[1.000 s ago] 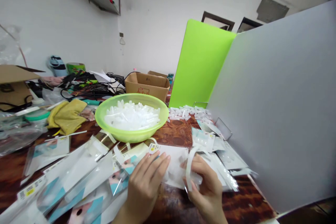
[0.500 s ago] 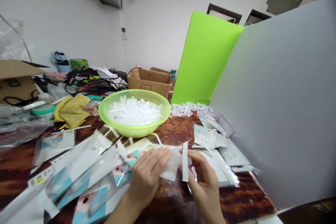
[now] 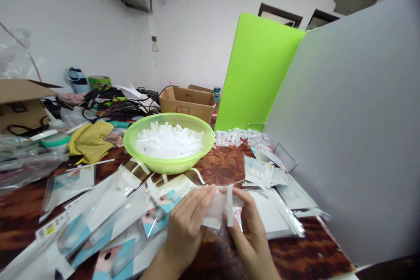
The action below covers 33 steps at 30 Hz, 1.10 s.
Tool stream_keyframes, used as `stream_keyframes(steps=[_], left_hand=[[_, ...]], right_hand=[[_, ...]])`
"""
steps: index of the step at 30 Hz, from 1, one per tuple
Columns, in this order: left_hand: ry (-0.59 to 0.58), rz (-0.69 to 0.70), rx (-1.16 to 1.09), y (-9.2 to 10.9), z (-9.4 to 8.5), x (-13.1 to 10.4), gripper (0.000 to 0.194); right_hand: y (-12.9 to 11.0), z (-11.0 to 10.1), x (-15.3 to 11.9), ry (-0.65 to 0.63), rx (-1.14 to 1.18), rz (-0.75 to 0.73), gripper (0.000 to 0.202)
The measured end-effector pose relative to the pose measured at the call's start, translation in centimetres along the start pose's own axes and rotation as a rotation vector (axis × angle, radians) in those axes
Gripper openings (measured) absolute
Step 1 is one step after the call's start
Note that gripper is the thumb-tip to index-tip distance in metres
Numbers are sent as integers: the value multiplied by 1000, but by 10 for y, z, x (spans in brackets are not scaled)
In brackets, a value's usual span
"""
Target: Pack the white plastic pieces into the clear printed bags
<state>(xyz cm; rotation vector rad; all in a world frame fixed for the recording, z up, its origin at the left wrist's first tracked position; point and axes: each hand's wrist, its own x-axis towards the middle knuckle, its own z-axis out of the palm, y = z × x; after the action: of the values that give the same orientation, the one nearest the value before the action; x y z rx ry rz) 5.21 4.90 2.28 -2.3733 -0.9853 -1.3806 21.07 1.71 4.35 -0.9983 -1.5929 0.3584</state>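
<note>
Both of my hands hold one small clear plastic packet (image 3: 219,206) just above the brown wooden table (image 3: 226,164). My left hand (image 3: 188,223) grips its left side with the fingers laid flat on top. My right hand (image 3: 247,223) pinches the right side, where a white strip (image 3: 230,205) stands up from the packet. Right behind them stands a lime-green bowl (image 3: 169,164) heaped with small white plastic tubes (image 3: 167,140).
Several clear packets with printed cards (image 3: 108,218) lie at the left and more packets (image 3: 272,183) at the right. Loose white tubes (image 3: 241,137) lie behind. A grey panel (image 3: 354,118) and a green panel (image 3: 259,70) wall the right. Cardboard box (image 3: 187,101), yellow cloth (image 3: 90,138), cables behind.
My hands have drawn closer together on the packet and lifted it a little. The white strip, curled over my right hand before, now stands upright. The view shifted slightly.
</note>
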Motion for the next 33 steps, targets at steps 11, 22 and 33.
stream_keyframes(steps=[11,22,33], left_hand=[[-40,62,-9,-5,1,4,36],[-54,109,-96,-9,4,2,36],[-70,107,-239,-5,12,2,34]], right_hand=[[18,-7,-3,-67,-338,-466,33],[-6,-18,4,-354,-303,-285,47],[29,-32,6,37,69,-197,39]])
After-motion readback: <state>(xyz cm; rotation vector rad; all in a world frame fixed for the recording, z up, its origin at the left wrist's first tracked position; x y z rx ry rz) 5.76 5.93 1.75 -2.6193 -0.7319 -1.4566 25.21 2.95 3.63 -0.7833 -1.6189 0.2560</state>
